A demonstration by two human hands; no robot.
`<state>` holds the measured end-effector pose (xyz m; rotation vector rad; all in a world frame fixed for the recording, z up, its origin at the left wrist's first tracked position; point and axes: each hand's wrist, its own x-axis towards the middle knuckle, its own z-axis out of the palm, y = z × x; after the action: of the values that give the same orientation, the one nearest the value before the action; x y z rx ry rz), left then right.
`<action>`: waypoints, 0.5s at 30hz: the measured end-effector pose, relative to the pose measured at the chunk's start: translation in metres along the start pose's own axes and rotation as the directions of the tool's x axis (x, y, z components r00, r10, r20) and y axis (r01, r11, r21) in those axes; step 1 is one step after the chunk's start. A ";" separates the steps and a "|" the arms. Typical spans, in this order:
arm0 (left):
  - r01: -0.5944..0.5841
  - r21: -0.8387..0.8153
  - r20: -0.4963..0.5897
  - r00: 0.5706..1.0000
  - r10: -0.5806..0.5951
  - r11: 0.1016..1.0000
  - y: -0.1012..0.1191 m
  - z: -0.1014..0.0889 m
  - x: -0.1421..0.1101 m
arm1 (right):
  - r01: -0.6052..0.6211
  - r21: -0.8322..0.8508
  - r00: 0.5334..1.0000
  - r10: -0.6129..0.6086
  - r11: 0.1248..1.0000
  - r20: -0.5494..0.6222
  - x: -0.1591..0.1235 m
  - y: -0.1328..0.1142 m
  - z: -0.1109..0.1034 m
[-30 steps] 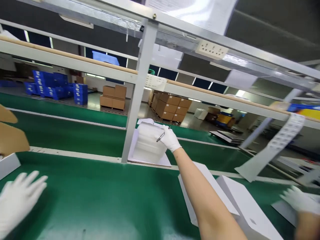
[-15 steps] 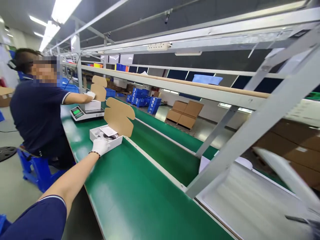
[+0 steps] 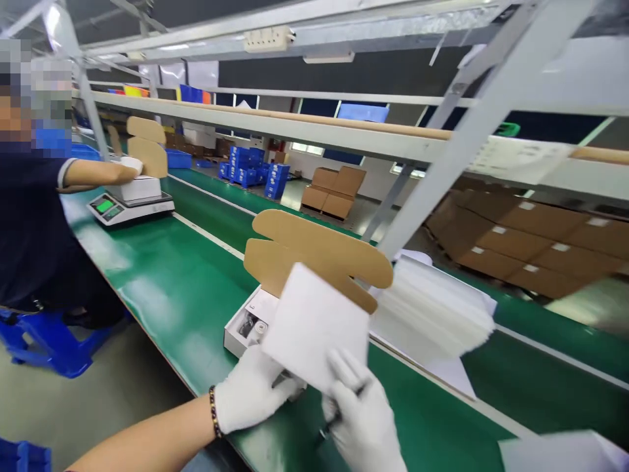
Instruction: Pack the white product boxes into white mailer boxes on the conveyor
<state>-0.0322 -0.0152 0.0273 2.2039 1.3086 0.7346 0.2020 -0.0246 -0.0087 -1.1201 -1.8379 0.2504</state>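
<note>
An open white box point(image 3: 244, 326) with a brown cardboard lid flap point(image 3: 314, 255) lies on the green belt point(image 3: 196, 288) close to me, with small dark parts inside. My left hand point(image 3: 250, 400), gloved in white, grips the box's near edge. My right hand point(image 3: 363, 423), also gloved, pinches a white foam sheet point(image 3: 314, 321) over the box and keeps a black pen point(image 3: 339, 413) between its fingers. A stack of similar white sheets point(image 3: 432, 311) sits just beyond, by the slanted metal post point(image 3: 442, 151).
At the left a seated co-worker point(image 3: 29, 216) in dark blue holds a white box on a weighing scale point(image 3: 130, 206). Blue stools stand on the floor. A second belt, brown cartons point(image 3: 521, 249) and blue crates point(image 3: 250, 174) lie beyond. Another white box corner point(image 3: 560, 452) shows bottom right.
The open box has come along the belt from near the co-worker to right in front of me. My right hand now holds a white sheet over it. The view has swung right.
</note>
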 end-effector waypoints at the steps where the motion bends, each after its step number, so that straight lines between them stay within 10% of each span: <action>1: -0.001 -0.034 0.013 1.000 0.002 0.999 0.006 -0.010 -0.002 | 0.034 -0.051 0.998 -0.032 0.998 0.051 0.003 -0.006 0.008; 6: -0.041 -0.136 -0.134 0.991 0.023 0.990 -0.010 -0.041 0.031 | 0.003 -0.253 0.925 0.094 0.967 0.368 0.025 -0.017 0.006; 9: -0.120 0.012 0.091 0.989 0.118 0.993 -0.024 -0.021 0.069 | -0.024 -0.369 0.858 0.208 0.929 0.469 0.029 -0.012 -0.004; 15: -0.434 0.159 0.193 0.894 0.404 0.887 -0.032 0.015 0.113 | -0.238 -0.491 0.902 0.378 0.838 0.208 0.026 0.014 0.013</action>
<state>0.0023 0.0978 0.0190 2.6927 0.8629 0.5839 0.1960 0.0072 -0.0076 -1.8047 -2.0309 0.1847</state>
